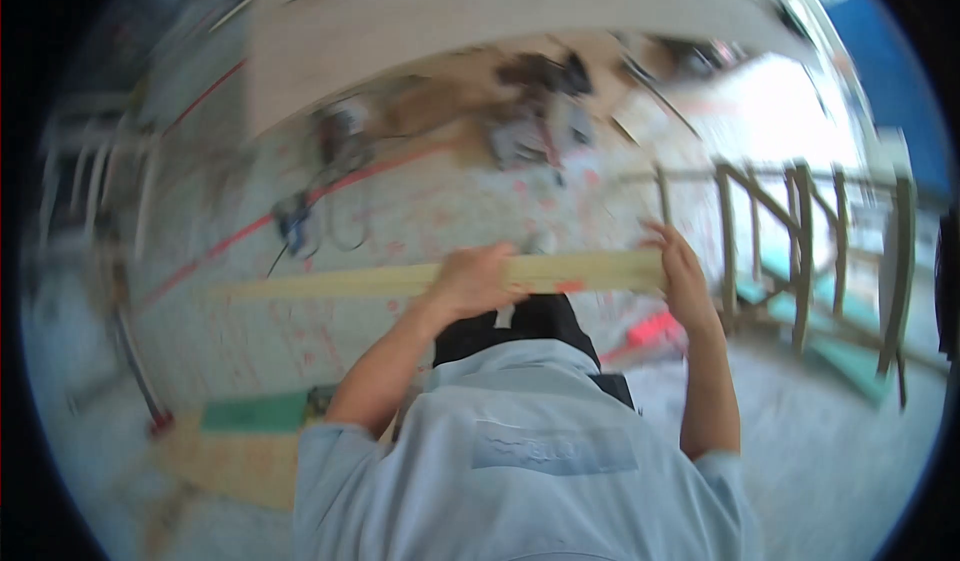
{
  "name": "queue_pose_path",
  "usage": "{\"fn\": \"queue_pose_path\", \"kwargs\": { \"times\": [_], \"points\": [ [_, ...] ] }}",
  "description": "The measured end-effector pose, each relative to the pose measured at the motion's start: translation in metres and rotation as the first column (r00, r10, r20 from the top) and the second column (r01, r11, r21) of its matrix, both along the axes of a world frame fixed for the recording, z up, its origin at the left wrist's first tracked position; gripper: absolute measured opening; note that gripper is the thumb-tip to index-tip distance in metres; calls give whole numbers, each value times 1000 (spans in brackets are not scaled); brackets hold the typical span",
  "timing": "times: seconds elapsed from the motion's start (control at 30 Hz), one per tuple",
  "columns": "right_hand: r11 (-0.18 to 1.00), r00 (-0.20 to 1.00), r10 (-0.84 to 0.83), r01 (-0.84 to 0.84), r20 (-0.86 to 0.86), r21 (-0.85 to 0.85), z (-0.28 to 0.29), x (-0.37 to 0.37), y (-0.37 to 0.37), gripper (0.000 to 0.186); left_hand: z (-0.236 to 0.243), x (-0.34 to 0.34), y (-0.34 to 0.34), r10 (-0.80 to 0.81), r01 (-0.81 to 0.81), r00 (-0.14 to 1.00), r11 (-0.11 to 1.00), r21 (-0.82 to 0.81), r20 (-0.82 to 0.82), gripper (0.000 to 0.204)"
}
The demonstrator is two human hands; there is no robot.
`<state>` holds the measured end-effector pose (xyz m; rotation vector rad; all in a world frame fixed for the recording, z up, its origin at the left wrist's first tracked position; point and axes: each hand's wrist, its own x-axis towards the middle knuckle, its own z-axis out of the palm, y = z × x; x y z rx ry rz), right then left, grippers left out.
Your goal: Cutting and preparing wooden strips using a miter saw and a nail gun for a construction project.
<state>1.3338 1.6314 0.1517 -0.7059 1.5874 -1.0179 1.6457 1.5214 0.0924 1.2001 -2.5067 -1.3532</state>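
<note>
A long, pale yellow wooden board lies crosswise in front of my waist, its left end tapering away toward the left. My left hand is closed around it near the middle, the fingers over its top. At the board's right end is my right hand, its palm side against or close beside the end. The right fingers are spread and reach above the board's upper edge rather than wrapping it. A small orange-red mark shows on the board between the hands. Motion blur hides fine detail of the fingertips.
A large pale panel spans the far side. Tools and boxes litter the marked floor beneath it. A wooden frame with upright posts stands at right. Green sheets lie at lower left, and a pink item is near my right forearm.
</note>
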Motion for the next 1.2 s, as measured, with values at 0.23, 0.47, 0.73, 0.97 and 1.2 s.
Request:
{"fn": "queue_pose_path", "kwargs": {
  "times": [0.23, 0.47, 0.73, 0.97, 1.2],
  "points": [
    [989, 814, 12, -96, -581, -114, 50, -13, 24, 14, -51, 179, 12, 676, -823, 569, 475, -313, -468, 82],
    [920, 633, -280, -38, -722, -390, 196, -102, 49, 38, -156, 378, 12, 558, 16, -794, -375, 927, 239, 82],
    [893, 677, -401, 139, -618, -427, 92, -165, 44, 25, -114, 358, 13, 747, -254, -661, -131, 958, -73, 83],
    [937, 895, -338, 289, -291, -198, -102, -175, 37, 30, 41, 361, -16, 496, -542, -769, -172, 823, -403, 71],
    [697, 383, 670, -620, -636, 361, -157, 38, -35, 47, 187, 311, -62, 458, -867, -483, -127, 483, -746, 72]
  ]
}}
